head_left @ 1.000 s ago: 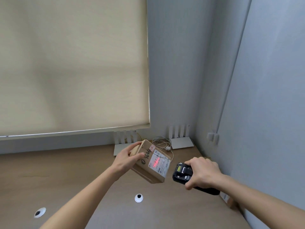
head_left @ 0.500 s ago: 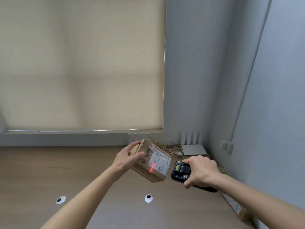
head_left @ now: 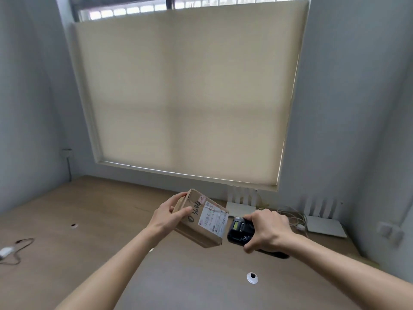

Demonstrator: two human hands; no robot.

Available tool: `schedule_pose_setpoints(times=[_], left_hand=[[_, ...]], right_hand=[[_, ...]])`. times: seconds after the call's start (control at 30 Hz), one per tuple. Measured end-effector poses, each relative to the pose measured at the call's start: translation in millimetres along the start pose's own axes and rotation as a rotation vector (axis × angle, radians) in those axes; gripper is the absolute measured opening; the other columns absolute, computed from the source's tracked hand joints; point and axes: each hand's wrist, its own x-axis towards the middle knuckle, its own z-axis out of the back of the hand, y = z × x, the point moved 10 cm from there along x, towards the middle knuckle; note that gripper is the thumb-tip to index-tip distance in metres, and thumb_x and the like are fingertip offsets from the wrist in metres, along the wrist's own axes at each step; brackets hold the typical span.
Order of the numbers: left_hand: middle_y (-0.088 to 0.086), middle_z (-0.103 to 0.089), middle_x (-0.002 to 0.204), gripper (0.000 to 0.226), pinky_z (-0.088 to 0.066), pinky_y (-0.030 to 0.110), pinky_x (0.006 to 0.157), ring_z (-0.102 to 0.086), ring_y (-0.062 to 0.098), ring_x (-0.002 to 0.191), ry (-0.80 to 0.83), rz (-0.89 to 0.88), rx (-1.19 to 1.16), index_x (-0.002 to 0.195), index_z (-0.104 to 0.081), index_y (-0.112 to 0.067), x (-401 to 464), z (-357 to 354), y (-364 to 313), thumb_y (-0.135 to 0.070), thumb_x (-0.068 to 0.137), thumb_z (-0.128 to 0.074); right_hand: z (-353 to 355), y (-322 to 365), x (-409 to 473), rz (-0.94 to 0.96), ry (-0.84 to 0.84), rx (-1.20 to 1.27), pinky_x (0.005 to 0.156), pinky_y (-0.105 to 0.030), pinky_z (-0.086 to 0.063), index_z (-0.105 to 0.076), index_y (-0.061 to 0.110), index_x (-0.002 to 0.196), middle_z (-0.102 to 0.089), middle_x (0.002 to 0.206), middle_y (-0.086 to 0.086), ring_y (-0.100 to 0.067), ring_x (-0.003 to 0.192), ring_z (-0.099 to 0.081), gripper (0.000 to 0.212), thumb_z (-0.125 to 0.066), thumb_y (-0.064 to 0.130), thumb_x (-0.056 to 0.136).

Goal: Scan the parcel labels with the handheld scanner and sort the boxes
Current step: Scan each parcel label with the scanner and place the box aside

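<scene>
The box (head_left: 201, 220) hangs above the surface (head_left: 89, 220), left of the scanner (head_left: 240, 230). Two routers (head_left: 240, 205) sit behind, against the wall; a cable (head_left: 20, 251) lies far left.

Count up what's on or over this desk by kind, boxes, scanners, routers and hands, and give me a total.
Cardboard boxes: 1, the box held by the left hand.
Handheld scanners: 1, the scanner gripped by the right hand.
White routers: 2, the nearer router and the router in the corner.
Hands: 2.
Total: 6.
</scene>
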Motion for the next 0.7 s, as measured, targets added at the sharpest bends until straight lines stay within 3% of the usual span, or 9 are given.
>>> schedule_pose_setpoints(times=[0.13,0.27,0.3,0.37,0.43,0.57,0.63,0.7], left_hand=[[0.003,-0.074,0.098,0.058,-0.053,0.03,0.09,-0.071,0.015,0.095,-0.121,0.062,-0.001,0.126,-0.057,-0.06,-28,99,38,-0.057,0.069,-0.069],[0.007,-0.071,0.108,0.064,-0.054,0.038,0.097,-0.069,0.021,0.101,-0.237,0.127,-0.036,0.13,-0.056,-0.055,-74,212,87,-0.054,0.068,-0.071],[0.008,-0.07,0.11,0.064,-0.055,0.037,0.095,-0.069,0.023,0.102,-0.271,0.149,-0.064,0.129,-0.056,-0.055,-88,241,101,-0.052,0.068,-0.072],[0.007,-0.07,0.108,0.061,-0.056,0.029,0.077,-0.069,0.02,0.095,-0.344,0.197,-0.149,0.126,-0.053,-0.06,-121,301,130,-0.043,0.073,-0.077],[-0.002,-0.07,0.101,0.059,-0.052,0.022,0.06,-0.069,0.01,0.082,-0.398,0.236,-0.227,0.126,-0.049,-0.063,-157,359,159,-0.035,0.082,-0.077],[-0.002,-0.069,0.118,0.059,-0.053,0.027,0.069,-0.068,0.016,0.101,-0.52,0.297,-0.294,0.128,-0.046,-0.057,-244,473,206,-0.037,0.082,-0.078],[0.005,-0.069,0.12,0.065,-0.057,0.034,0.074,-0.068,0.024,0.102,-0.589,0.332,-0.322,0.128,-0.048,-0.047,-292,523,230,-0.038,0.074,-0.083],[0.007,-0.068,0.12,0.061,-0.058,0.033,0.067,-0.068,0.024,0.097,-0.657,0.373,-0.345,0.127,-0.049,-0.038,-339,566,253,-0.032,0.077,-0.083]], right_hand=[[-3,95,20,0.102,0.011,0.076,0.054,-0.024,-0.033,-0.065,0.034,0.094,-0.064,0.078,0.01,-0.015,0.078,-0.061,0.053,-0.076,0.058,0.048],[-17,215,29,0.195,0.064,0.197,0.066,-0.025,-0.046,-0.063,0.037,0.107,-0.069,0.092,0.013,-0.012,0.086,-0.064,0.067,-0.075,0.063,0.047],[-21,248,28,0.206,0.079,0.234,0.068,-0.026,-0.046,-0.063,0.038,0.109,-0.069,0.094,0.014,-0.012,0.088,-0.064,0.07,-0.075,0.064,0.045],[-31,319,24,0.24,0.125,0.318,0.072,-0.026,-0.048,-0.062,0.04,0.11,-0.068,0.098,0.017,-0.011,0.091,-0.064,0.072,-0.076,0.065,0.043],[-44,393,17,0.28,0.192,0.431,0.079,-0.029,-0.055,-0.064,0.038,0.106,-0.071,0.096,0.016,-0.011,0.091,-0.067,0.068,-0.078,0.062,0.044],[-61,551,-12,0.427,0.313,0.666,0.081,-0.034,-0.057,-0.071,0.023,0.093,-0.071,0.08,0.01,-0.015,0.08,-0.07,0.049,-0.085,0.047,0.052],[-65,627,-32,0.511,0.366,0.775,0.073,-0.03,-0.054,-0.071,0.02,0.088,-0.064,0.07,0.011,-0.011,0.069,-0.064,0.041,-0.086,0.039,0.055],[-70,696,-51,0.58,0.42,0.845,0.07,-0.027,-0.051,-0.072,0.022,0.084,-0.063,0.066,0.012,-0.008,0.065,-0.062,0.035,-0.088,0.035,0.056]])
